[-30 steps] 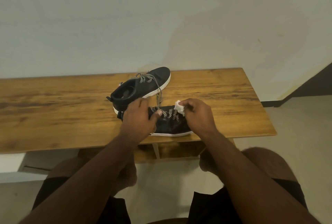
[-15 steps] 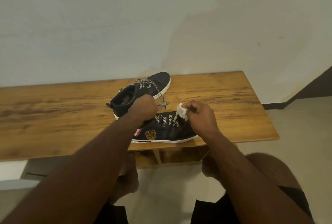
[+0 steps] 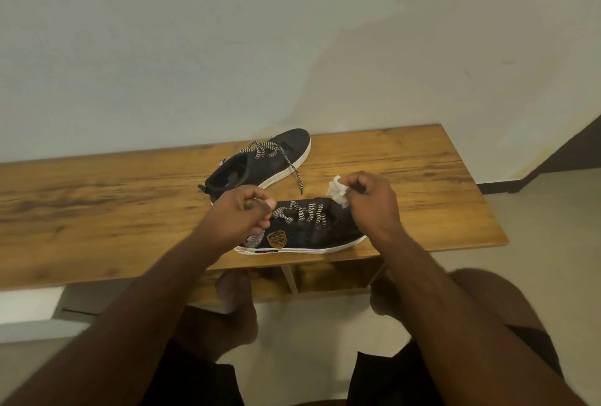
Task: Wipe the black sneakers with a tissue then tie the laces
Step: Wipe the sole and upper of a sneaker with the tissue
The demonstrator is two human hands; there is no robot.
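A: Where is the near shoe [image 3: 312,231]?

B: On the table [image 3: 97,210], at its front edge, tipped onto its side so the gold badge [image 3: 276,239] and the white sole face the camera. Its heel end lies under the left hand [image 3: 239,215], its toe under the right wrist.

A: And the left hand's fingers?

B: Curled, thumb against the forefinger, at the top of the lacing. They seem to pinch the lace [image 3: 300,213] there (the exact contact is hidden behind the knuckles, so I cannot tell for sure). The zigzag lacing runs from just beside those fingertips toward the right hand.

A: The right hand [image 3: 374,203]?

B: Its fingers are bunched together around a crumpled white tissue [image 3: 338,192]. The tissue sticks out past the fingertips on the thumb side, just above the shoe's toe end. Whether it touches the shoe I cannot tell.

A: The other shoe [image 3: 260,163]?

B: Beyond both sets of fingers, upright on the table, toe pointing away toward the wall. Its heel sits just behind the left knuckles. One loose lace [image 3: 294,174] trails off its side onto the wood and ends in the gap between the two hands, short of either fingertip.

A: Laces tied?

B: Not on the far shoe: its ends lie loose. On the near one the ends are hidden by the left hand.
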